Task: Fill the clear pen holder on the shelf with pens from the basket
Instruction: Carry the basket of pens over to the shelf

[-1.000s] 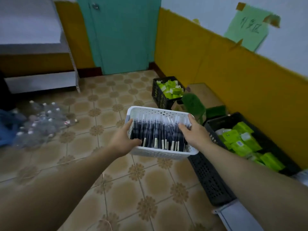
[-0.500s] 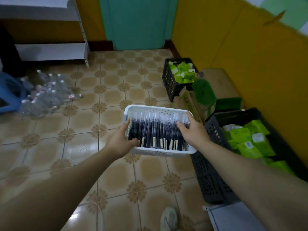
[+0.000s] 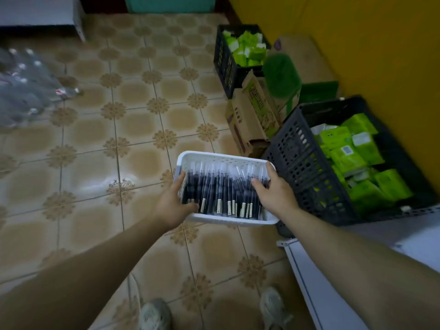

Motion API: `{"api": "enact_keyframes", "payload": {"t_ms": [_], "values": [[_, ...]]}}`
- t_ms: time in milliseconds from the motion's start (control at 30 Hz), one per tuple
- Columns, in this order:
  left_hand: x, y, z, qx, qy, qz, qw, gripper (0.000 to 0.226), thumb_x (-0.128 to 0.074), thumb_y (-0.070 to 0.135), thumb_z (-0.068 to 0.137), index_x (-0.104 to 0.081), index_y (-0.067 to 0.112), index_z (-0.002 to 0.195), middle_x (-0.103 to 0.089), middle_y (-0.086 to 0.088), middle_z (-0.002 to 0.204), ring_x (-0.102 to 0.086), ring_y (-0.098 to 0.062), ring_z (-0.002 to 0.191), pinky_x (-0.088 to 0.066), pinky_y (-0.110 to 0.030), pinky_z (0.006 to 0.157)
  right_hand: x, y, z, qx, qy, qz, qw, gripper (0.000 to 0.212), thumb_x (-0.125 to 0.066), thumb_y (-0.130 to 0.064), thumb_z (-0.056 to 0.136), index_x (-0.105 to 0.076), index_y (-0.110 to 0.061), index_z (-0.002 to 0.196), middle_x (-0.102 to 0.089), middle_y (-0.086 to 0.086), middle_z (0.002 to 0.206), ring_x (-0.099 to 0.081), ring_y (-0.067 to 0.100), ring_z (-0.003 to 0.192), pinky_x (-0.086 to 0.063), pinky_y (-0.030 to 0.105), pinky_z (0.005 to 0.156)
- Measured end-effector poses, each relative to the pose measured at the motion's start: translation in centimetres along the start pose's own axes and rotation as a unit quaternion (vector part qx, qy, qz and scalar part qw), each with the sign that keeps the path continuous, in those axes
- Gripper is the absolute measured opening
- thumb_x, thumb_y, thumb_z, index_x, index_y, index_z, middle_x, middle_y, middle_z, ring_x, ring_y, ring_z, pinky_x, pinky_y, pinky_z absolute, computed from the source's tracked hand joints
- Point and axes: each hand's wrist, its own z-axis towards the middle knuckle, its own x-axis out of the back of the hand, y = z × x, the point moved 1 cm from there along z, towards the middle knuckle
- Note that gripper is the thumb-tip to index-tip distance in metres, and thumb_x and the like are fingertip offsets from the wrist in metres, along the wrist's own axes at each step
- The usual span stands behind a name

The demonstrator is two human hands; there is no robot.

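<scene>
A: Entry, head view. The white basket (image 3: 226, 189) is held above the tiled floor (image 3: 95, 163), in front of the body, by both hands.

B: Grip noted?

A: The left hand (image 3: 172, 206) is closed on the basket's left wall, thumb laid inside on the near corner, fingers wrapped outside. The right hand (image 3: 276, 194) is closed on the right wall, fingers curled over the rim and touching the outermost pens (image 3: 223, 191). No single pen is pinched by either hand.

B: Lie of the pens?

A: They are packed side by side in one layer, dark barrels with pale ends toward the wearer; the long axis runs away from the body, parallel to the two gripped walls. The right fingers are already in contact with the stock, so the right hand is judged the nearer for picking.

B: And the clear pen holder?

A: Not seen in this view; its direction from the basket cannot be told. Only a white shelf edge (image 3: 321, 277) is seen at lower right, beside a dark crate (image 3: 304, 163) of green packets (image 3: 357, 151).

B: Task status?

A: Judged early: the basket is full, nothing is transferred. One hand must be freed before a pen can be drawn out along its axis
</scene>
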Motion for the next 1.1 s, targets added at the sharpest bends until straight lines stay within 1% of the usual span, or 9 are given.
{"api": "enact_keyframes", "payload": {"t_ms": [133,233,367,500,567,667,900,1000,1100], "values": [[-6.0,-2.7,0.0,0.021,0.008,-0.009,1.0,0.092,-0.07,0.015,0.085,-0.011,0.035,0.153,-0.031,-0.002,0.153,-0.053,-0.004,0.086,-0.044,-0.007,0.051,-2.5,6.0,1.6,0.009,-0.021,-0.014,1.0,0.078,-0.039,-0.068,0.087,0.002,-0.043,0.149,-0.016,-0.006,0.067,-0.025,0.012,0.056,-0.023,0.025,0.049],[-11.2,-5.5,1.2,0.036,0.025,-0.011,0.999,0.095,-0.072,0.023,0.082,-0.011,0.041,0.152,-0.03,0.001,0.153,-0.055,-0.021,0.113,-0.056,-0.032,0.082,-4.6,10.6,3.9,0.026,-0.028,-0.02,0.999,0.077,-0.039,-0.066,0.088,0.003,-0.044,0.149,-0.014,-0.008,0.068,-0.018,0.008,0.055,-0.018,0.025,0.047],[-18.0,-10.5,4.5,0.037,0.033,0.021,0.999,0.094,-0.073,0.028,0.081,-0.012,0.043,0.151,-0.034,-0.004,0.149,-0.038,-0.03,0.134,-0.041,-0.053,0.104,-9.6,16.7,7.1,0.017,-0.025,-0.013,0.999,0.076,-0.039,-0.065,0.089,0.006,-0.047,0.147,-0.016,-0.009,0.068,-0.025,0.014,0.057,-0.019,0.025,0.046],[-24.1,-17.2,8.5,0.046,0.019,0.046,0.998,0.093,-0.071,0.027,0.084,-0.009,0.039,0.152,-0.03,-0.006,0.151,-0.033,-0.031,0.137,-0.036,-0.049,0.109,-17.1,22.6,9.9,0.009,-0.036,0.004,0.999,0.076,-0.038,-0.067,0.088,0.005,-0.047,0.148,-0.03,-0.01,0.073,-0.041,0.023,0.069,-0.029,0.027,0.05],[-26.8,-20.9,10.5,0.045,0.019,0.047,0.998,0.094,-0.072,0.029,0.082,-0.01,0.043,0.152,-0.033,-0.004,0.15,-0.043,-0.031,0.13,-0.043,-0.048,0.103,-20.7,25.2,11.4,-0.002,-0.052,0.021,0.998,0.073,-0.041,-0.061,0.092,-0.001,-0.043,0.151,-0.054,0.0,0.11,-0.053,0.029,0.095,-0.043,0.032,0.067],[-30.5,-25.4,12.9,0.052,0.022,0.045,0.997,0.093,-0.072,0.023,0.083,-0.011,0.036,0.153,-0.036,-0.003,0.149,-0.045,-0.03,0.128,-0.046,-0.043,0.098,-25.5,28.5,13.5,-0.002,-0.065,0.02,0.998,0.073,-0.042,-0.059,0.093,0.0,-0.042,0.151,-0.05,0.003,0.1,-0.052,0.019,0.078,-0.04,0.031,0.062],[-37.7,-33.7,16.4,0.073,0.04,0.022,0.996,0.095,-0.072,0.021,0.083,-0.01,0.034,0.154,-0.033,-0.001,0.15,-0.046,-0.027,0.128,-0.049,-0.041,0.095,-34.7,34.2,18.1,-0.006,-0.093,0.01,0.996,0.074,-0.043,-0.059,0.093,0.004,-0.047,0.148,-0.053,0.006,0.126,-0.06,0.025,0.09,-0.052,0.039,0.073],[-39.5,-35.6,16.9,0.078,0.055,0.011,0.995,0.095,-0.071,0.022,0.083,-0.009,0.036,0.153,-0.033,-0.001,0.149,-0.045,-0.026,0.127,-0.047,-0.044,0.099,-36.6,35.4,19.8,0.012,-0.104,0.013,0.994,0.071,-0.043,-0.058,0.093,0.001,-0.048,0.149,-0.035,-0.011,0.076,-0.045,0.015,0.059,-0.039,0.028,0.053],[-40.6,-37.5,17.2,0.093,0.073,-0.01,0.993,0.095,-0.071,0.022,0.084,-0.007,0.038,0.153,-0.035,-0.001,0.149,-0.046,-0.025,0.128,-0.046,-0.04,0.097,-38.2,35.5,20.8,0.03,-0.118,0.007,0.993,0.068,-0.043,-0.054,0.095,-0.001,-0.048,0.148,-0.02,-0.012,0.07,-0.038,0.015,0.05,-0.028,0.026,0.045]]}}
